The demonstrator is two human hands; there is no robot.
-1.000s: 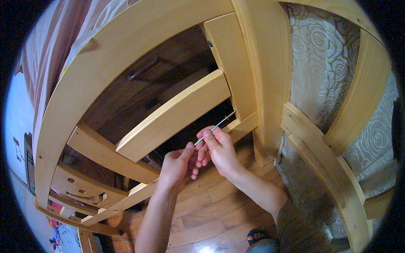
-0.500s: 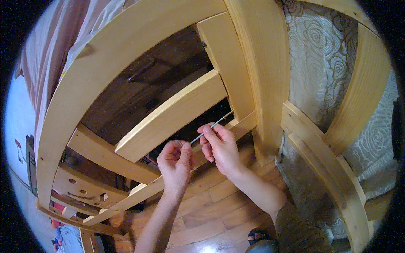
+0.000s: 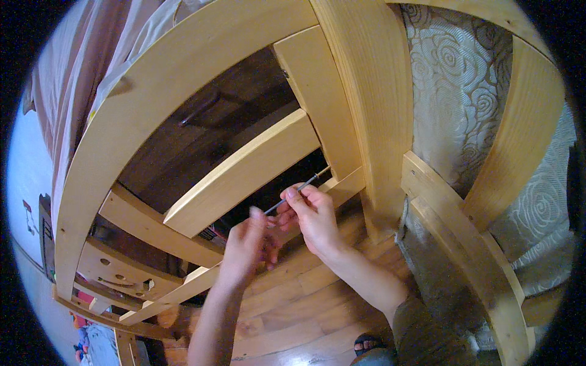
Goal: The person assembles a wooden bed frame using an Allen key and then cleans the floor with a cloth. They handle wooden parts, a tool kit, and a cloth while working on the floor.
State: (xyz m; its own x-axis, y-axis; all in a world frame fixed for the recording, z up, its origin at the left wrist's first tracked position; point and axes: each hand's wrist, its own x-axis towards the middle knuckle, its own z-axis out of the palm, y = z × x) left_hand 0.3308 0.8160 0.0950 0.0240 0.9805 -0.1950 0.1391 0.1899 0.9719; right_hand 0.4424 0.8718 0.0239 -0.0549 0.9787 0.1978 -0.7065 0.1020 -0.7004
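Observation:
A thin grey metal rod (image 3: 309,182) slants up and right in front of the bed's wooden frame. At its far end is a small flange, and past that a slim brass-coloured screw-like piece (image 3: 324,172) meets the frame near the lower rail (image 3: 348,187). My right hand (image 3: 312,216) is closed, pinching the rod between thumb and fingers near its middle. Beside the rod's near end is my left hand (image 3: 249,241), blurred, with the thumb and fingers apart. Whether that thumb touches the rod I cannot tell.
A short slat (image 3: 244,174) crosses the frame opening above my hands. The thick post (image 3: 378,91) rises to the right, beside patterned fabric (image 3: 455,79). Wooden flooring (image 3: 287,320) lies below, with a sandaled foot (image 3: 367,344). Pink cloth (image 3: 79,73) hangs at upper left.
My left hand has loosened from the rod's near end and its fingers have spread. The right hand keeps its pinch. The whole view has shifted slightly.

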